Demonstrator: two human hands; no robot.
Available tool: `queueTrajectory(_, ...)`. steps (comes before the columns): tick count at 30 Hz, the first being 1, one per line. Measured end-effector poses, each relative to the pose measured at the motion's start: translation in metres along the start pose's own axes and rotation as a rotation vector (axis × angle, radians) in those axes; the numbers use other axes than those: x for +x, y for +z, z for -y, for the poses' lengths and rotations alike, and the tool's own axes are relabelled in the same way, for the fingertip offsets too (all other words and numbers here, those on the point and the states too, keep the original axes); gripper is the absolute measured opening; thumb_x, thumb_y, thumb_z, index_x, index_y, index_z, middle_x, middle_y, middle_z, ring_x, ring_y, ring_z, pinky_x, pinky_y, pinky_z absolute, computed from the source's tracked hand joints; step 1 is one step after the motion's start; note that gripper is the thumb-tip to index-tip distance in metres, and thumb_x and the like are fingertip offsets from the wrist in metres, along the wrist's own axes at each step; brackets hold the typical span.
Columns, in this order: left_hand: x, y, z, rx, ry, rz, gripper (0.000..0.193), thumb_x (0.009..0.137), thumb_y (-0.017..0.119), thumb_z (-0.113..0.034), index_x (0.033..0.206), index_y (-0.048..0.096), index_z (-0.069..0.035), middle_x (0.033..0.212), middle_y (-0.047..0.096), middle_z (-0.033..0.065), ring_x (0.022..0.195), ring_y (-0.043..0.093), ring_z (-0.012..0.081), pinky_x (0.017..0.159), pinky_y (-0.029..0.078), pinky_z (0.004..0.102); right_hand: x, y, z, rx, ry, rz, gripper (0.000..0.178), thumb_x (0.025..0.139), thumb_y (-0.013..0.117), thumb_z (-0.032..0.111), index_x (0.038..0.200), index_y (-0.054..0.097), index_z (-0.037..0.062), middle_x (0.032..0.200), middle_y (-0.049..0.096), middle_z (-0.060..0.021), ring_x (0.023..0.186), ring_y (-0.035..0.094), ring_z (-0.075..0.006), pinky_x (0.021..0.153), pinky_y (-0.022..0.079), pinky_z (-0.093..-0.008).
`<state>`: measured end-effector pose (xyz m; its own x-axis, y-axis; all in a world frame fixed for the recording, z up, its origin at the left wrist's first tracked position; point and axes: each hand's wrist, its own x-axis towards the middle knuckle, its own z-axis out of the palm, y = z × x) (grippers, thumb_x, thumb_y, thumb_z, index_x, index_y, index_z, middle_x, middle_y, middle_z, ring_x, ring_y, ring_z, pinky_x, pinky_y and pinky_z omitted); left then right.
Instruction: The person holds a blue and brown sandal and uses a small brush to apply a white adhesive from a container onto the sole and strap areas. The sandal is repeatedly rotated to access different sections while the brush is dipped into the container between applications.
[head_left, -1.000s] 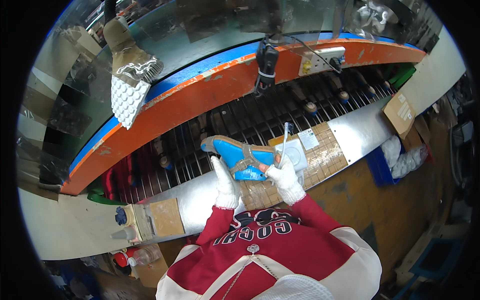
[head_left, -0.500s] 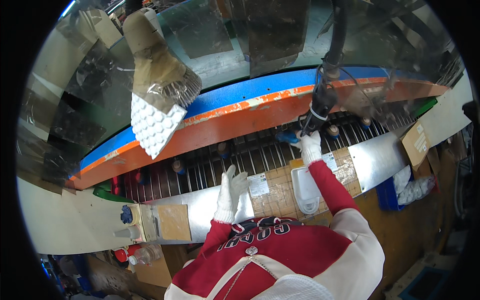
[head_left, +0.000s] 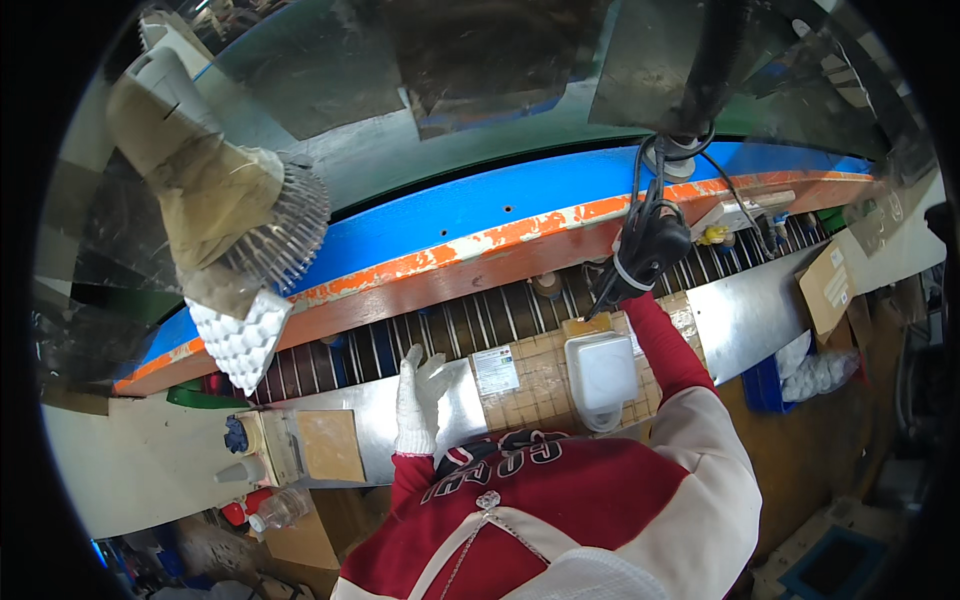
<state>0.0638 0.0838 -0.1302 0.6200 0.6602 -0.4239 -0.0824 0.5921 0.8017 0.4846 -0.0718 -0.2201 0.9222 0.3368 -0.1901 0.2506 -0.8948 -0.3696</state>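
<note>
My left hand (head_left: 420, 400), in a white knit glove, is raised over the bare metal ledge (head_left: 455, 405) beside the slatted conveyor (head_left: 455, 330). Its fingers stand apart with nothing in them. At the conveyor's edge my right arm, in a red sleeve (head_left: 665, 345), reaches forward; a black lamp-like fixture wrapped in cables (head_left: 645, 250) covers the hand, so its fingers are hidden. A white plastic container (head_left: 605, 375) sits on the taped cardboard (head_left: 535, 380) between my arms. One brown-topped round piece (head_left: 546, 285) shows on the conveyor slats.
Behind the conveyor runs a blue and orange rail (head_left: 450, 250). A lamp with a finned body (head_left: 235, 210) hangs at the left. At the right stand an open cardboard box (head_left: 828, 285) and a blue bin (head_left: 765, 385). A clear bottle (head_left: 280, 508) lies lower left.
The view has shifted. My right hand, visible beside a blue item on the conveyor before, is now behind the black fixture. My left hand stays raised with its fingers apart.
</note>
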Motion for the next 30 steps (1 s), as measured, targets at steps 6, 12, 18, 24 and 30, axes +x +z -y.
queueTrajectory(6, 0.002, 0.008, 0.004, 0.020, -0.047, 0.035, 0.086, 0.097, 0.050, -0.062, 0.156, 0.024, -0.005, 0.144, 0.046, 0.0256, 0.121, 0.054, 0.0329, 0.107, 0.040, 0.0450, 0.041, -0.017, -0.073, -0.334, 0.105, -0.089, 0.076, 0.082, 0.064, 0.059, 0.143, 0.053, 0.0150, 0.147, 0.051, -0.0133, 0.136, 0.045, -0.0363, 0.107, 0.040, -0.0471)
queueTrajectory(12, -0.003, 0.016, 0.004, -0.015, -0.046, 0.054, 0.075, 0.099, 0.056, -0.048, 0.152, 0.030, -0.001, 0.134, 0.053, 0.0253, 0.122, 0.057, 0.0348, 0.106, 0.045, 0.0468, 0.047, -0.066, -0.081, -0.395, -0.016, 0.127, 0.074, 0.082, 0.057, 0.063, 0.133, 0.061, 0.0100, 0.136, 0.061, -0.0116, 0.124, 0.059, -0.0270, 0.104, 0.047, -0.0367)
queueTrajectory(18, -0.015, 0.033, 0.002, 0.063, -0.044, 0.170, 0.081, 0.098, 0.056, -0.052, 0.153, 0.029, 0.000, 0.140, 0.050, 0.0260, 0.124, 0.053, 0.0326, 0.107, 0.042, 0.0449, 0.014, -0.104, -0.086, 0.522, -0.040, -0.204, 0.040, 0.077, 0.078, 0.033, 0.098, 0.072, -0.0001, 0.090, 0.074, -0.0113, 0.083, 0.069, -0.0213, 0.073, 0.050, -0.0339)
queueTrajectory(24, -0.031, 0.075, 0.005, 0.094, -0.177, 0.411, 0.072, 0.099, 0.056, -0.047, 0.150, 0.036, 0.000, 0.135, 0.054, 0.0236, 0.120, 0.057, 0.0307, 0.105, 0.044, 0.0422, -0.123, -0.108, -0.081, 1.267, -0.114, 0.050, 0.039, 0.086, 0.076, 0.026, 0.112, 0.064, -0.0003, 0.096, 0.064, 0.0009, 0.093, 0.058, -0.0086, 0.087, 0.045, -0.0241)
queueTrajectory(30, -0.057, 0.106, 0.013, -0.150, -0.511, 0.804, 0.070, 0.099, 0.060, -0.042, 0.152, 0.033, -0.004, 0.145, 0.048, 0.0221, 0.134, 0.049, 0.0358, 0.113, 0.038, 0.0529, -0.271, -0.105, -0.046, 1.411, -0.233, 0.085, 0.071, 0.076, 0.085, 0.034, 0.128, 0.052, -0.0014, 0.097, 0.058, 0.0016, 0.087, 0.055, -0.0083, 0.074, 0.046, -0.0224)
